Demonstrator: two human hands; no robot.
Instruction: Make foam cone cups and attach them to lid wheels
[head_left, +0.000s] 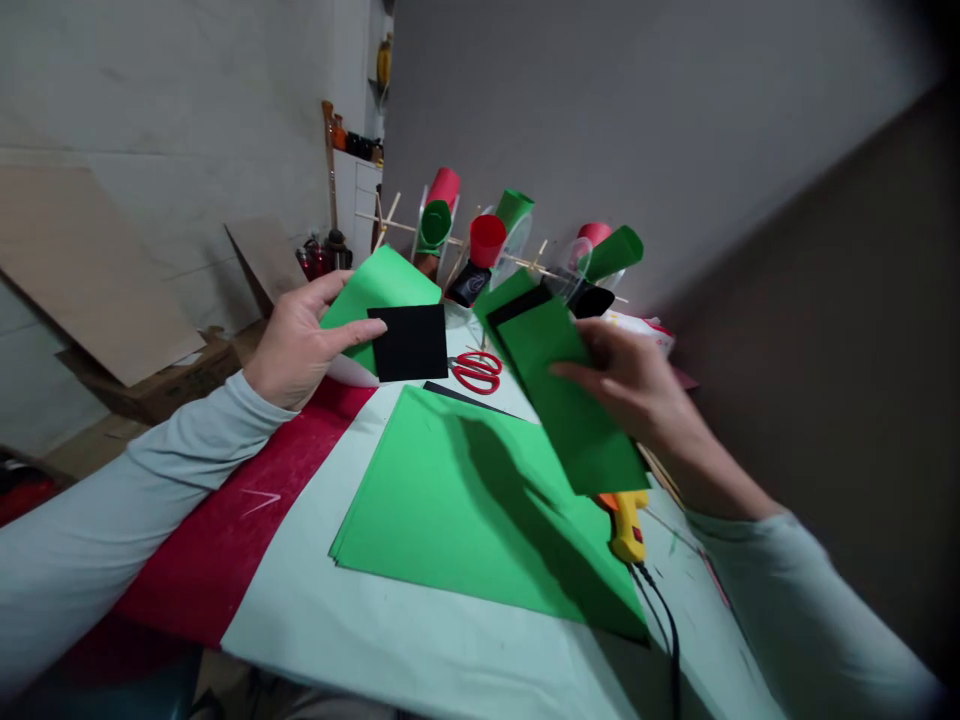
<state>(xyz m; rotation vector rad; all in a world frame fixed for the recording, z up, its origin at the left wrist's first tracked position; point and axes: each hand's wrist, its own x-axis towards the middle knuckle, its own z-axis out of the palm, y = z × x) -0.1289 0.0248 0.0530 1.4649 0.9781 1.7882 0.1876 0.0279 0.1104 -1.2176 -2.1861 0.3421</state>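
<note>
My left hand point(300, 335) pinches a green paper piece point(390, 275) together with a small black paper square point(412, 343), thumb on top. My right hand point(626, 375) grips several green paper strips point(566, 400) with a black strip point(517, 305) showing between them; its fingers behind are partly hidden. Both hands are raised above the table. Beneath them lies a stack of large green paper sheets point(450, 500), with a dark sheet's edge point(472, 398) sticking out at the back. Red-handled scissors point(478, 372) rest between the two hands.
Behind the hands stand sticks carrying rolled paper cones, red point(487, 240), green point(615, 255) and black. A yellow glue gun point(628, 525) with a black cord point(671, 620) lies at the right. The table has a pale cover point(330, 620) and a red strip point(247, 500). Cardboard point(90, 270) leans at the left.
</note>
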